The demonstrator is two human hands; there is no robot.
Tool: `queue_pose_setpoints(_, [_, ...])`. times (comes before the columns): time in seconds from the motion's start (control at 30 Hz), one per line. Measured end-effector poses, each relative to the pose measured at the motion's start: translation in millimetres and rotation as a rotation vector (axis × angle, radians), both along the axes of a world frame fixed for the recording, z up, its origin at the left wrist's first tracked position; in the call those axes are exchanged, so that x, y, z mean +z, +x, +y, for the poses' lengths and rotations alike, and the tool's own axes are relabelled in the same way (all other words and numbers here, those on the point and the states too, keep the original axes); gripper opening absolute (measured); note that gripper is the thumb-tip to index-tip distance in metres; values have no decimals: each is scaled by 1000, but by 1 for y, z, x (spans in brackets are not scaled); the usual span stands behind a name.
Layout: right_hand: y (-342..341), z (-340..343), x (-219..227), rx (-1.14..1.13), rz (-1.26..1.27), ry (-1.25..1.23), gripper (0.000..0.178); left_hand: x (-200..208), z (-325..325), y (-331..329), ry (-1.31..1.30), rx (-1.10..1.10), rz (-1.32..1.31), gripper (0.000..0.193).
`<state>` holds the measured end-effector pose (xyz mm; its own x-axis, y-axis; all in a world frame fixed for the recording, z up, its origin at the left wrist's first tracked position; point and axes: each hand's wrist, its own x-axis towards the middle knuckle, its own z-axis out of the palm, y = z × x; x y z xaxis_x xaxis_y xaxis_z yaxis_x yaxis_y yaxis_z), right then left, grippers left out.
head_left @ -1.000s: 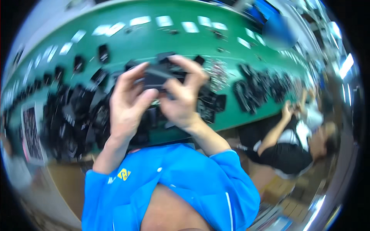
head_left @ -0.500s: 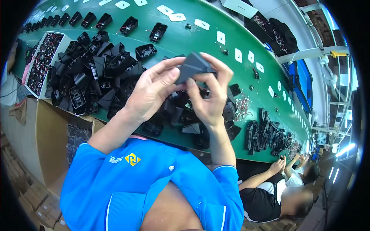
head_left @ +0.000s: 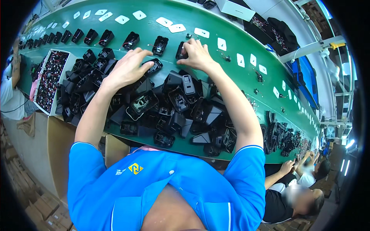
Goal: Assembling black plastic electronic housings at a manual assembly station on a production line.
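My right hand (head_left: 197, 56) reaches over the green belt with thumb and fingers around a black plastic housing (head_left: 180, 51), which stands at the near end of a row of similar housings. My left hand (head_left: 129, 69) hovers over the heap with its fingers apart and nothing in them. Close to its thumb lies another open black housing (head_left: 155, 66). In the row, the neighbouring housing (head_left: 160, 46) shows its hollow side up. Below my hands spreads a heap of black housings (head_left: 144, 103), some hollow side up, others face down.
A white box (head_left: 70, 61) of small wired parts stands left of the heap. White cards (head_left: 201, 33) line the belt's far side. Black strip-like parts (head_left: 273, 129) lie to the right, near a seated co-worker (head_left: 281, 202). An open cardboard carton (head_left: 61, 154) is at lower left.
The dark housing I held up in both hands is no longer there. My hands have parted: the right moved out to a housing in the row, the left moved left, over the heap.
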<state>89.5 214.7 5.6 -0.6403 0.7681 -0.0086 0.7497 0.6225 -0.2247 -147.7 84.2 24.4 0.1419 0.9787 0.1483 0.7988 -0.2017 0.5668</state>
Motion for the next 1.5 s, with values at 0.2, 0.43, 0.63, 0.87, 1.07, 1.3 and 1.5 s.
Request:
queue_pose_setpoints(0.2, [0,14,-12,-40,-149,-103,39,1,25,1,-114,-127,367,35])
queue_pose_setpoints(0.43, [6,28,23,42,28,-202,30,-1,45,4,-81,-292,488,31])
queue_pose_setpoints(0.63, [20,106,-18,-1,330,-78,20,-13,55,12,0,-417,600,28])
queue_pose_setpoints(0.87, [5,136,-63,-48,208,15,10,-20,67,-3,159,-486,586,32])
queue_pose_setpoints(1.07, [20,127,-61,-136,317,-70,11,15,54,-6,-63,-305,112,38])
queue_pose_setpoints(1.3, [29,112,-33,-226,461,-207,14,29,-23,2,-392,75,-1645,43])
queue_pose_setpoints(1.5, [17,84,-11,-232,463,-259,16,15,-63,31,-498,-36,-2214,52])
